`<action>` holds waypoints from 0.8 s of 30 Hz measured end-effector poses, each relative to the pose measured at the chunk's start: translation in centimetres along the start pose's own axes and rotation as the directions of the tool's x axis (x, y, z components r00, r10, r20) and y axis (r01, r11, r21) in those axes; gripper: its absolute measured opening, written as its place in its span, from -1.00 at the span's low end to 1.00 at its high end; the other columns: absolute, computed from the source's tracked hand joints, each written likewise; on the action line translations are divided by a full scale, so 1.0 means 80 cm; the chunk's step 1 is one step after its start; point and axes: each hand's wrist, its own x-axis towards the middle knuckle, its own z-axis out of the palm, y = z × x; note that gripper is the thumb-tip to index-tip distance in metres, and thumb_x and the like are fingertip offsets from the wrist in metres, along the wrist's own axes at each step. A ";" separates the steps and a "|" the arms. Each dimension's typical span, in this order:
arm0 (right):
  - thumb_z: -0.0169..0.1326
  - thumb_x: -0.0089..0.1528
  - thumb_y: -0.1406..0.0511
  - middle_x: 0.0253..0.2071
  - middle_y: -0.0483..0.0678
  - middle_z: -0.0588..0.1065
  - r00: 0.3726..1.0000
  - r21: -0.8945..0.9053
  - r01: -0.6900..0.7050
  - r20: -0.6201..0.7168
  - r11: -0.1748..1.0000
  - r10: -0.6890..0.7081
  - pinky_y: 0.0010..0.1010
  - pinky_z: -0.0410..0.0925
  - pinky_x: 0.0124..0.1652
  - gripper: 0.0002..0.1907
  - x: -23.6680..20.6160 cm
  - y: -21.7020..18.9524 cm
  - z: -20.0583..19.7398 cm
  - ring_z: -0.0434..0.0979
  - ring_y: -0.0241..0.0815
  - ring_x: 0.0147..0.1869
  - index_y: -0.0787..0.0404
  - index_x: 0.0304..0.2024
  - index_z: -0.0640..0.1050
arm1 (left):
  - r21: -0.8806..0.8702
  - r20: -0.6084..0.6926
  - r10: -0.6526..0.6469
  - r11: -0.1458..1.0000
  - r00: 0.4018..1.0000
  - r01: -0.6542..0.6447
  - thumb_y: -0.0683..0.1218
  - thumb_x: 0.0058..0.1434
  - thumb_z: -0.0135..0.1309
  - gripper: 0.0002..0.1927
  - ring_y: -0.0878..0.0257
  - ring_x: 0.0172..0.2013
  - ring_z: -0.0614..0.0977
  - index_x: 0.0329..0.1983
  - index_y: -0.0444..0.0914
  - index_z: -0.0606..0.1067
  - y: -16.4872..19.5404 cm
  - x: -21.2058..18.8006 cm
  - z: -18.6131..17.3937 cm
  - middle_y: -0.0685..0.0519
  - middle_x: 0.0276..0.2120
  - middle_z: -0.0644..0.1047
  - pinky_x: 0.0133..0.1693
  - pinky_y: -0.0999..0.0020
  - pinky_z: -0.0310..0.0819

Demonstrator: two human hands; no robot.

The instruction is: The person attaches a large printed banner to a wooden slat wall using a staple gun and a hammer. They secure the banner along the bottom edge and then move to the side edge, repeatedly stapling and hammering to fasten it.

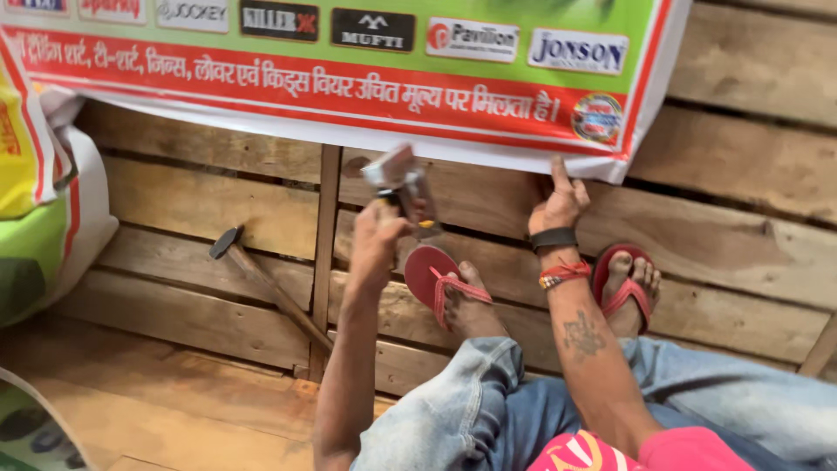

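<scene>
At the far left of the frame we see bulging woven sacks in yellow, green and white (39,209) slumped against a wall of rough, weathered wooden planks (741,174). Just right of them a hammer with a dark metal head and a long wooden handle (266,283) leans against the planks, its long axis running from upper left down to lower right — head up, near no hand.

A thin upright wooden batten (324,253) divides the wall. Right of it our left hand (377,240) is closed around a small boxy tool of grey metal with a yellow tip (403,185), blurred in the picture, so we cannot tell its exact kind. The tool stands up out of the fist and tilts toward the upper right, its top just below the lower white edge of a glossy printed banner in green, red and white (349,92) stretched across the top of the frame.

That edge lies above and slightly right of the tool; our left hand is the nearer to the banner's middle stretch. Farther right our right hand (560,202), with a dark wristband and red thread bracelets, presses the banner's hem to the wood — index finger stretched upward, holding nothing.

Below, two feet in red rubber sandals (440,279) brace against the planks, above faded blue denim knees.
</scene>
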 end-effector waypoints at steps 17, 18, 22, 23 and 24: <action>0.49 0.13 0.13 -0.56 -0.30 0.04 0.978 -0.140 -0.023 0.201 0.990 0.051 -0.39 0.03 -0.45 -0.23 -0.053 0.046 0.049 -0.07 -0.34 -0.48 -0.01 -0.62 0.05 | 0.540 0.081 -0.115 0.840 0.990 0.053 -0.18 0.02 0.09 -0.76 0.28 -0.48 0.55 -0.25 -0.38 0.46 0.010 0.036 0.070 0.01 -0.49 0.52 -0.41 0.34 0.50; 0.48 0.13 0.11 -0.58 -0.30 0.04 0.981 -0.182 -0.020 0.186 0.983 0.054 -0.39 0.01 -0.47 -0.24 -0.054 0.047 0.051 -0.07 -0.33 -0.49 -0.01 -0.63 0.05 | 0.555 0.096 -0.128 0.830 0.987 0.054 -0.17 0.01 0.09 -0.75 0.27 -0.49 0.55 -0.25 -0.37 0.46 0.018 0.045 0.071 0.01 -0.50 0.53 -0.42 0.34 0.49; 0.46 0.13 0.08 -0.58 -0.30 0.02 0.982 -0.265 -0.007 0.178 0.964 0.056 -0.38 -0.03 -0.50 -0.23 -0.061 0.046 0.052 -0.08 -0.34 -0.49 0.00 -0.63 0.03 | 0.603 0.076 -0.214 0.788 0.974 0.127 -0.16 -0.01 0.07 -0.72 0.23 -0.53 0.53 -0.22 -0.36 0.45 0.040 0.061 0.082 0.01 -0.53 0.51 -0.48 0.29 0.43; 0.46 0.14 0.08 -0.56 -0.31 0.02 0.981 -0.260 0.003 0.187 0.966 0.047 -0.38 -0.04 -0.49 -0.22 -0.062 0.046 0.053 -0.08 -0.34 -0.47 0.00 -0.63 0.03 | 0.612 0.058 -0.239 0.776 0.969 0.155 -0.16 -0.02 0.07 -0.71 0.22 -0.54 0.51 -0.20 -0.36 0.44 0.043 0.062 0.086 0.01 -0.54 0.50 -0.50 0.27 0.41; 0.47 0.14 0.08 -0.56 -0.31 0.02 0.983 -0.272 0.025 0.183 0.962 0.027 -0.37 -0.03 -0.49 -0.22 -0.062 0.046 0.053 -0.07 -0.34 -0.47 0.00 -0.62 0.03 | 0.616 0.062 -0.233 0.774 0.970 0.146 -0.15 -0.01 0.07 -0.70 0.23 -0.54 0.53 -0.20 -0.35 0.43 0.046 0.064 0.090 0.01 -0.54 0.51 -0.49 0.28 0.42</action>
